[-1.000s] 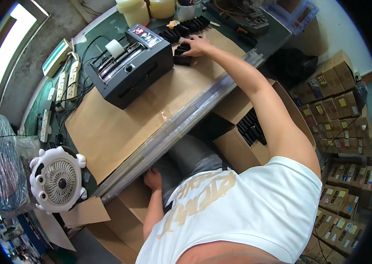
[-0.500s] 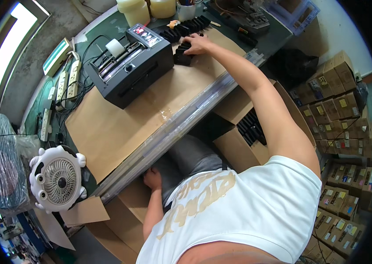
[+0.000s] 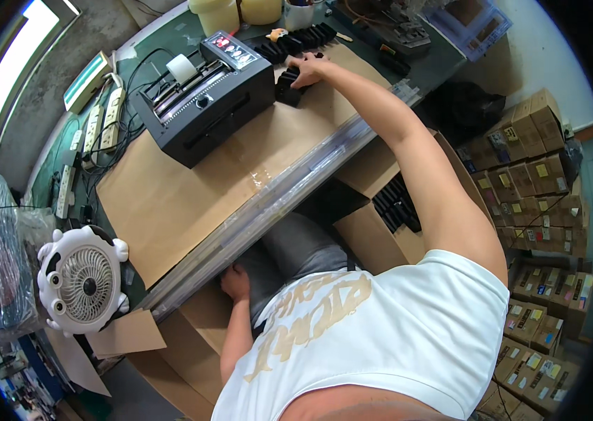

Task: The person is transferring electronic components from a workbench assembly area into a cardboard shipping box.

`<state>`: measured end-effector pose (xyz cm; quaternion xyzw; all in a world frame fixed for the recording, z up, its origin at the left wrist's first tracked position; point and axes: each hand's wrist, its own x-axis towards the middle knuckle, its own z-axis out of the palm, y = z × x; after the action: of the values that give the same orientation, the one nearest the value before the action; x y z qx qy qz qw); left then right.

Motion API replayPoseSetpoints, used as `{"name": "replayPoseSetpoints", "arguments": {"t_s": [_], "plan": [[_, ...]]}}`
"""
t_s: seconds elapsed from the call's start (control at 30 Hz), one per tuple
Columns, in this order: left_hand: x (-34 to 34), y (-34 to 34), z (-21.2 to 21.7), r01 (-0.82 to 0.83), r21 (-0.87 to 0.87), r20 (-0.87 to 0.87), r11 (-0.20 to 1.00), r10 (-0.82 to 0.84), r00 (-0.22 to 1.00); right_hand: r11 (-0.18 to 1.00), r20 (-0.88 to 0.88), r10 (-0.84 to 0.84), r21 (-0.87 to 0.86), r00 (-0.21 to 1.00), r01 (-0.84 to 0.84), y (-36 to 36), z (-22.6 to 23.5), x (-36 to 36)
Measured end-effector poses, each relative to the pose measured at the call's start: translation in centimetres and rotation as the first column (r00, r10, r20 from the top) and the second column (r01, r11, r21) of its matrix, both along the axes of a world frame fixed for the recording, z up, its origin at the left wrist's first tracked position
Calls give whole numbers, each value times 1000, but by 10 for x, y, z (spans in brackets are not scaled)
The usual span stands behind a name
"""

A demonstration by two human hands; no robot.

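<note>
My right hand (image 3: 308, 71) reaches across the bench, fingers curled round a short row of small black block-shaped parts (image 3: 289, 90) standing on the brown paper. More of these dark parts (image 3: 302, 41) are lined up just behind it. Beside the held row, to the left, stands a black tabletop machine (image 3: 212, 105) with a white roll, a knob and a lit panel. Low by my thigh, under the bench's front edge, hangs my left hand (image 3: 235, 282); its fingers are partly hidden, and nothing shows in it.
A white animal-shaped fan (image 3: 86, 281) stands at the bench's left end near power strips (image 3: 103, 123) and tangled cables. To the right of my legs an open carton (image 3: 360, 235) holds black parts. Stacked cardboard boxes (image 3: 521, 154) line the right side. Yellowish tubs (image 3: 214, 15) stand at the back.
The view has shifted slightly. My right hand stays at the row of black parts, which appears slightly turned. My left hand remains low by my thigh.
</note>
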<state>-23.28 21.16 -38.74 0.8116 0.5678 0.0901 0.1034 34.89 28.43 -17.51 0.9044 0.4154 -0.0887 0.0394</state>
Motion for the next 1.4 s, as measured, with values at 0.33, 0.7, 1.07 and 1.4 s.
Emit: {"name": "replayPoseSetpoints", "arguments": {"t_s": [0.33,0.7,1.07,1.4], "plan": [[0,2,5,26,-38,23,999,-26,999,994,-30,-106,-13,994,106,-1,4,-3],[1,-3,4,4,-19,-10,1000,-4,1000,909,-82,-97,399,992,122,-37,8,1],[-13,13,-19,111,16,-8,994,-111,994,445,-637,338,756,692,479,-243,115,-66],[-19,31,-18,182,6,-2,983,-182,983,650,-631,-223,472,743,596,-560,-41,-191]]}}
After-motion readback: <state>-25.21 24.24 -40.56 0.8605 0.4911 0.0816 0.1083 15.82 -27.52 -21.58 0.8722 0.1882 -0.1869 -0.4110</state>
